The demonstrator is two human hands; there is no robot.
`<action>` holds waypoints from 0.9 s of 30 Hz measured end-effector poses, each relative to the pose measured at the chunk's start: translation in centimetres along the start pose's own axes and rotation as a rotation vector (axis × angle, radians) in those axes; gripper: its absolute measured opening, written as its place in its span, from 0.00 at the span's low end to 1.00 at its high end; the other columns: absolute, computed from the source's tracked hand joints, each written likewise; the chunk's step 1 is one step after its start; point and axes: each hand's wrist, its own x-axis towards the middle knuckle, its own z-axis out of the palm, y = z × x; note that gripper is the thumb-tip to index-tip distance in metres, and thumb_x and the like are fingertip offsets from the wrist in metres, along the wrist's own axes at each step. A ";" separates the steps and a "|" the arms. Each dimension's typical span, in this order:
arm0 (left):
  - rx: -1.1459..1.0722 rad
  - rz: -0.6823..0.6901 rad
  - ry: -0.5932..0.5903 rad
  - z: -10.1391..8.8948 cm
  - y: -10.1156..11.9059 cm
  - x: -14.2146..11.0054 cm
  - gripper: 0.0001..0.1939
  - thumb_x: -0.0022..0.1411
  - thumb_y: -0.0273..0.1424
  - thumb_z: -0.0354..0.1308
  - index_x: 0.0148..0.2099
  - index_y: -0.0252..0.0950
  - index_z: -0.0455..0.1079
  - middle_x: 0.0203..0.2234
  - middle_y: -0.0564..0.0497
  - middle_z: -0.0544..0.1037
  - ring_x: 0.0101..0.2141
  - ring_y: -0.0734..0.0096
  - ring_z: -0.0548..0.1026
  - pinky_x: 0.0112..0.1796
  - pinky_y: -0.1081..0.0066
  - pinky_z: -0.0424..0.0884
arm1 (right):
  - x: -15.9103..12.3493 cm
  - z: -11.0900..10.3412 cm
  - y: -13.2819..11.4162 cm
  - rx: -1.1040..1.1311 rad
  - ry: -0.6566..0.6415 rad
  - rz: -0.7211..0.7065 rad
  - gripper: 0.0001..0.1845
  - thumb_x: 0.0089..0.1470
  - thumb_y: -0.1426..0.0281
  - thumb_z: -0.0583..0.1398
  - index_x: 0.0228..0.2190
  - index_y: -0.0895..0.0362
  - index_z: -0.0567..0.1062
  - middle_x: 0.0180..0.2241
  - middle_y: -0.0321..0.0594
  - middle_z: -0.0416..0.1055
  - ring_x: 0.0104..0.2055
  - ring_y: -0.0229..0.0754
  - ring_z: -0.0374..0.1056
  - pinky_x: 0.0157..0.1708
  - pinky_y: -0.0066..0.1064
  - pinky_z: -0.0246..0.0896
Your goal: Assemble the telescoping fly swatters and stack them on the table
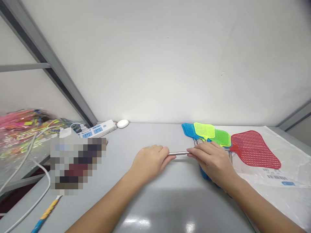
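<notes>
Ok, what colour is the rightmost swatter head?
Red, with a grid of small holes: the swatter head shows best in the head view.

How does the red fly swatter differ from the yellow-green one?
The red fly swatter is a deeper colour than the yellow-green fly swatter. The red one shows its whole head, spread out on a plastic sheet, while the yellow-green one is bunched against a green swatter. Both have holed mesh heads.

Bright light, glare on the grey tabletop (pixel 155 207), faint shadow under the left hand (pixel 149 163), pink plastic (pixel 19 121) blurred, perhaps defocused
</notes>
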 end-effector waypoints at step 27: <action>0.112 0.204 0.185 -0.2 -0.4 -0.4 0.17 0.73 0.37 0.44 0.33 0.38 0.65 0.21 0.55 0.68 0.21 0.72 0.63 0.25 0.68 0.50 | -0.6 -0.1 -0.2 0.048 -0.010 0.008 0.05 0.62 0.71 0.58 0.36 0.57 0.75 0.28 0.39 0.72 0.30 0.40 0.63 0.31 0.32 0.52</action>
